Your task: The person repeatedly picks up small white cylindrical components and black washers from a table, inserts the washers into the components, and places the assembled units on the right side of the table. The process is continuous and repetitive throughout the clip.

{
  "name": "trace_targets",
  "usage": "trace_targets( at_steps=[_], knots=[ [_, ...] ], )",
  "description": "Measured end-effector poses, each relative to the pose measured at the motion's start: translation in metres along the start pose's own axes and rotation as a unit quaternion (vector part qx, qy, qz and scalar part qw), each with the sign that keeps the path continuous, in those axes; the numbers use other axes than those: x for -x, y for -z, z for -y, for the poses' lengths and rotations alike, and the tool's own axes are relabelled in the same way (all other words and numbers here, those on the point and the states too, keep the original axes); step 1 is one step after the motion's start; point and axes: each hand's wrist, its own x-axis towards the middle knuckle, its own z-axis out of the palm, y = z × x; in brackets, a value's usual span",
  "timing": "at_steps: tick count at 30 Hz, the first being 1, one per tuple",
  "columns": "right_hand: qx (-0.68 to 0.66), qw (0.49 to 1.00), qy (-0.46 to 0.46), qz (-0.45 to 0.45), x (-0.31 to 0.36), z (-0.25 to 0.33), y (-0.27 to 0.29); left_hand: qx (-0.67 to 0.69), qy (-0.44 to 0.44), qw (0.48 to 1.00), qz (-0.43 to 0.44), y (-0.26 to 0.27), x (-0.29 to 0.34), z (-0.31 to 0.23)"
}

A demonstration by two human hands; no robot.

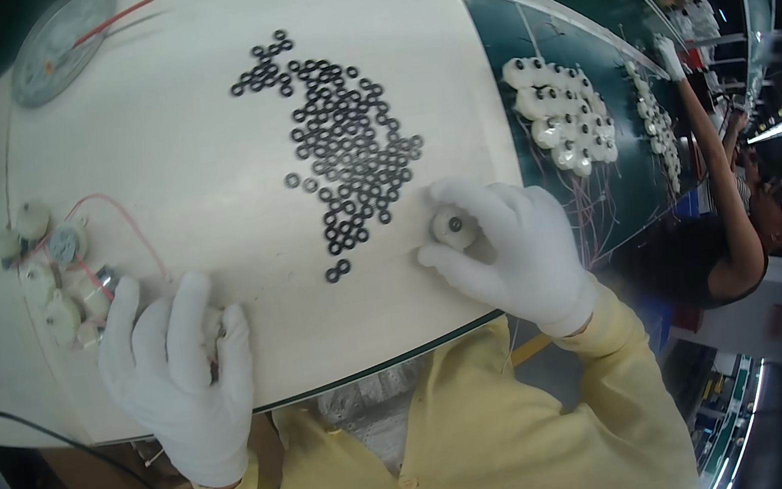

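Gloved in white, my right hand (524,255) curls its thumb and forefinger around a small white round part (444,232) near the table's front edge. A black ring sits at the middle of that part's top. At the front left, my left hand (178,377) is closed, its fingers bent down toward the table. Something small and pale shows between its thumb and forefinger, mostly hidden by the glove. Beside the left fingers lies a cluster of white round motor-like parts (63,314) with pink wires. Many loose black rings (340,141) are spread across the white tabletop between the hands.
A clear round dish (64,50) with a red stick stands at the back left. On the green surface (490,27) to the right sit rows of white parts (563,112) with black rings and trailing wires. Another person (727,225) reaches in there. A black cable (65,430) hangs at the lower left.
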Motion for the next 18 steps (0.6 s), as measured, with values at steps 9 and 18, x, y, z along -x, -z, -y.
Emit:
trace_targets(
  at_steps=[9,18],
  knots=[
    [-0.145,0.905,-0.377,-0.138,0.063,-0.052,0.051,-0.041,0.002,0.999,0.030,0.014,-0.001,-0.002],
    [-0.041,0.924,-0.290,-0.245,0.090,-0.112,0.012,-0.052,-0.004,0.998,0.036,0.018,-0.006,-0.002]
  ],
)
